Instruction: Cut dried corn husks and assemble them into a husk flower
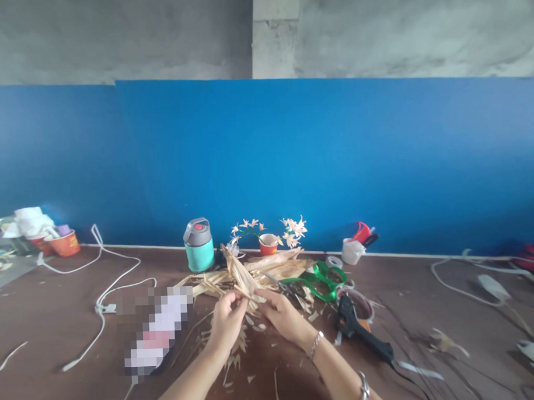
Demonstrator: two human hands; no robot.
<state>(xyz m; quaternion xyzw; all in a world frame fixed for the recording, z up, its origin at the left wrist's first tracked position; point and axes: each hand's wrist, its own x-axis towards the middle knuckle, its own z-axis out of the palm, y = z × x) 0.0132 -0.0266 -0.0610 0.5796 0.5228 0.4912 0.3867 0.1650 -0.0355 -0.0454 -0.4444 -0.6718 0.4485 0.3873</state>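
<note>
Blue partition (274, 147) behind a brown tabletop (260, 393), grey wall (112, 39) above it. Clock centred on the hands, 12 = straight ahead. Left hand (228, 322) and right hand (283, 317) nearly meet mid-table, both pinching one pale dried husk (241, 274) near its lower end; its long leaf points up toward 11. Right wrist has two silver bangles. Exact finger contact too small to read.

Husk pile (280, 261) just past the hands, 11 to 1. Loose scraps (233, 360) at 6 to 7. Green ribbon (337, 273) looped at 2, near the pile. Black glue gun (366, 335) between 3 and 4, cord running off toward 4. Pixelated object (160, 332) between 8 and 9, can't ID.

Farther out: red cup (268, 248) at 12, pale flowers (298, 227) around it. Turquoise container (200, 256), grey lid, between 10 and 11. White cup (351, 253) with tools at 2. White cable (121, 278) around 9.
</note>
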